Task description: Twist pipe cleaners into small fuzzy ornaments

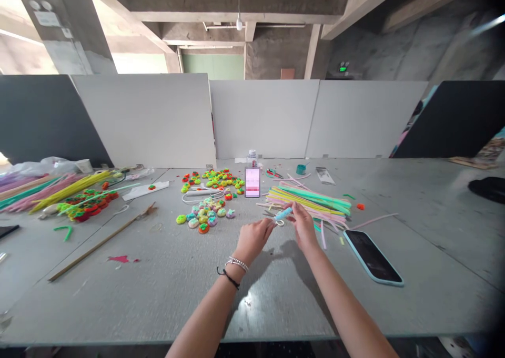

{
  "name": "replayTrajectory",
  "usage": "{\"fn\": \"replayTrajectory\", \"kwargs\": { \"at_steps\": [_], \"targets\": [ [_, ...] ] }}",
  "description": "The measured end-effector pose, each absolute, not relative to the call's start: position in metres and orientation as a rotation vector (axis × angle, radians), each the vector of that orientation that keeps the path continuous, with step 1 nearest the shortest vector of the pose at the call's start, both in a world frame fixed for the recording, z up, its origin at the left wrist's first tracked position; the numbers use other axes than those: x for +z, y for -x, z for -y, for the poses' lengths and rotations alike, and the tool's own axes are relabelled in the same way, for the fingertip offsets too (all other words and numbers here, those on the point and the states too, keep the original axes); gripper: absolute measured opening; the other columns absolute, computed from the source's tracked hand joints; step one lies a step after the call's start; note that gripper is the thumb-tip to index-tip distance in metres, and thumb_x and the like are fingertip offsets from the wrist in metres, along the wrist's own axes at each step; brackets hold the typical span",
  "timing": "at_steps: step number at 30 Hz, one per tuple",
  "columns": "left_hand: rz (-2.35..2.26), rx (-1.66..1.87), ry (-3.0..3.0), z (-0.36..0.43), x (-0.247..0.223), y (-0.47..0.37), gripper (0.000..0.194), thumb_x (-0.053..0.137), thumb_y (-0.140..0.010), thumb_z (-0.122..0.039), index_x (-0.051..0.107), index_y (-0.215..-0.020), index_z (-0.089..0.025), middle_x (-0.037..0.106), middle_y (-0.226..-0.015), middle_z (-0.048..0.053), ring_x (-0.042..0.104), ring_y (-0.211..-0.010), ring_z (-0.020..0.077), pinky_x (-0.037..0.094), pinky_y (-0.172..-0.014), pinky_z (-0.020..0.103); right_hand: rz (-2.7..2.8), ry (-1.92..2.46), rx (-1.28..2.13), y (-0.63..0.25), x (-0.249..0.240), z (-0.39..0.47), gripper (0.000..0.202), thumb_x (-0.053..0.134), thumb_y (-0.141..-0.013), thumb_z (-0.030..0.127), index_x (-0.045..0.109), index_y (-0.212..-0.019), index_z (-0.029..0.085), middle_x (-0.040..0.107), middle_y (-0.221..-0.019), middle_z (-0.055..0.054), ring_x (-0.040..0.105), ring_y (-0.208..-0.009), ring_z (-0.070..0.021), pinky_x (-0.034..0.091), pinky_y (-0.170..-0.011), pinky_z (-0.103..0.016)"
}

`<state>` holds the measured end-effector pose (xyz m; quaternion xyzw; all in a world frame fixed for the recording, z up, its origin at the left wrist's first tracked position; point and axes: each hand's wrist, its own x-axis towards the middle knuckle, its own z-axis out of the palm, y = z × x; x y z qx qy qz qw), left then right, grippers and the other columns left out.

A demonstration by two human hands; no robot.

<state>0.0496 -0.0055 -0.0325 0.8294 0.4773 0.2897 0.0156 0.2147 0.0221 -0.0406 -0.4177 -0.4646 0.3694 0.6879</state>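
Observation:
Between both hands, just above the table, is a short, thick piece of light blue pipe cleaner (282, 214); whether it is coiled or folded is too small to tell. My left hand (254, 237) pinches its lower left end. On the other side, my right hand (303, 225) has its thumb and fingers closed at the upper right end. Right behind the hands lies a bundle of pastel pipe cleaners (315, 204) in green, yellow and pink. Scissors, partly covered by the hands, seem to lie beneath the blue piece.
Small pipe cleaner pieces (209, 212) in several colours lie left of centre. A phone (252, 183) stands upright against a bottle (252, 155). Another phone (373, 258) lies at right. Farther left are a wooden stick (98, 246) and more pipe cleaners (59, 190). White panels (264, 119) border the back.

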Motion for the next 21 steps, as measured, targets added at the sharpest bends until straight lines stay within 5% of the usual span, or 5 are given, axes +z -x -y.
{"fn": "replayTrajectory", "kwargs": {
  "at_steps": [3,8,21],
  "targets": [
    [-1.485,0.922,-2.59,0.005,-0.032,-0.048,0.037,0.031,-0.095,-0.043,0.061,-0.097,-0.021,0.071,-0.081,0.005,0.065,-0.07,0.0144,0.028,-0.053,0.022,1.135,0.921,0.917,-0.209,-0.041,-0.02,0.047,0.066,-0.07,0.055,0.059,-0.104,0.023,0.066,-0.102,-0.007,0.06,-0.09,-0.022,0.045,-0.065,-0.027],
    [-1.564,0.914,-2.573,0.0,-0.034,-0.045,0.03,0.036,-0.094,-0.036,0.06,-0.104,-0.021,0.07,-0.08,0.006,0.063,-0.066,0.0149,0.028,-0.053,0.022,1.336,1.031,1.031,-0.191,-0.049,-0.017,0.041,0.072,-0.063,0.052,0.065,-0.088,0.021,0.068,-0.089,-0.006,0.06,-0.088,-0.0245,0.047,-0.073,-0.033],
    [-1.399,0.874,-2.708,-0.001,-0.034,-0.043,0.031,0.036,-0.094,-0.038,0.062,-0.102,-0.024,0.071,-0.081,0.003,0.063,-0.066,0.0138,0.025,-0.052,0.023,1.307,1.058,1.038,-0.197,-0.036,-0.011,0.029,0.072,-0.062,0.047,0.062,-0.068,0.02,0.056,-0.057,0.001,0.047,-0.053,-0.0138,0.036,-0.052,-0.027]
  ]
}}
